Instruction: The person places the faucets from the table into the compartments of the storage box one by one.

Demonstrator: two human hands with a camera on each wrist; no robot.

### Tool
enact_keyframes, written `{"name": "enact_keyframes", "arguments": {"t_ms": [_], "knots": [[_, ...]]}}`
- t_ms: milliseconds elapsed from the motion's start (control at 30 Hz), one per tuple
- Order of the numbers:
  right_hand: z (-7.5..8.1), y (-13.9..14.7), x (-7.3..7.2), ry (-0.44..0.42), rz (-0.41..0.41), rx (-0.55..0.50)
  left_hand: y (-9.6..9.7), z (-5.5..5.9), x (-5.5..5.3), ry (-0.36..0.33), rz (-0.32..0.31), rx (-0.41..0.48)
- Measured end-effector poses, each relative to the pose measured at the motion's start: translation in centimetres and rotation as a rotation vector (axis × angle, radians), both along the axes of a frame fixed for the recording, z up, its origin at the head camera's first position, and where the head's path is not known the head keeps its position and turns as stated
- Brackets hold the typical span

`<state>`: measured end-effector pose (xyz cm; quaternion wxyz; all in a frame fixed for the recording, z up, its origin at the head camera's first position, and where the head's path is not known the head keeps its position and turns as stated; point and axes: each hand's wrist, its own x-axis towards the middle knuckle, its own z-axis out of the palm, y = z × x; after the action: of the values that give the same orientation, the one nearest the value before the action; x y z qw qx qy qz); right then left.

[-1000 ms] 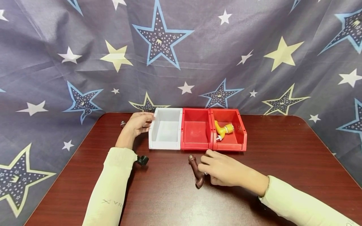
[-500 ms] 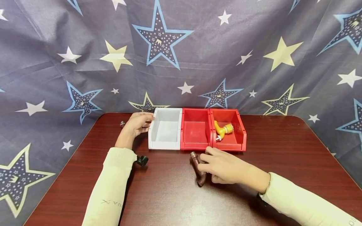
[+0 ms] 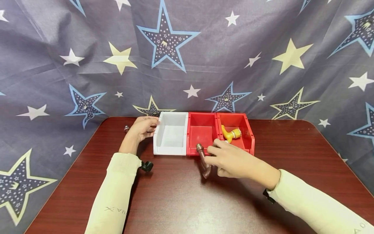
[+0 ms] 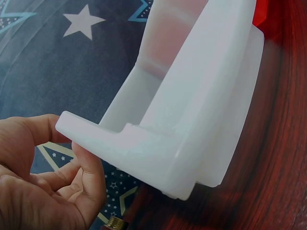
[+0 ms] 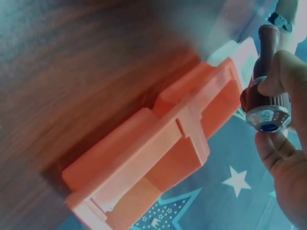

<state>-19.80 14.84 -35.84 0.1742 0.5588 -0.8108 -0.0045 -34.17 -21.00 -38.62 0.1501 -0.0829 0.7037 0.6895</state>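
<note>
Above the worktop [image 3: 175,201], near the middle red bin [image 3: 192,151], the right hand [image 3: 235,161] pinches a brown tap [image 3: 203,158], probably stiff and slippery, best held mid-body; the left hand [image 3: 142,127] pinches the white bin [image 3: 170,150].

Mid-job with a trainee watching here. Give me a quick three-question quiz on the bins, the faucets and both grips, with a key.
1. True or false: the left grip is on the edge of the white bin.
2. Which bin contains the yellow faucet?
3. The right grip holds:
A) the yellow faucet
B) the brown faucet
C) nothing

Key: 1. True. 2. The right-hand red bin. 3. B.
</note>
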Motion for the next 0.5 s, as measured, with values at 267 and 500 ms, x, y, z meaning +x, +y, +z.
{"name": "enact_keyframes", "arguments": {"t_ms": [267, 500], "knots": [[1.0, 0.3, -2.3, 0.002, -0.051, -0.069, -0.1, -0.1, -0.1, 0.003, 0.004, 0.003], [1.4, 0.0, -4.8, -0.044, -0.09, -0.132, 0.0, -0.1, 0.0, -0.002, 0.005, 0.005]]}}
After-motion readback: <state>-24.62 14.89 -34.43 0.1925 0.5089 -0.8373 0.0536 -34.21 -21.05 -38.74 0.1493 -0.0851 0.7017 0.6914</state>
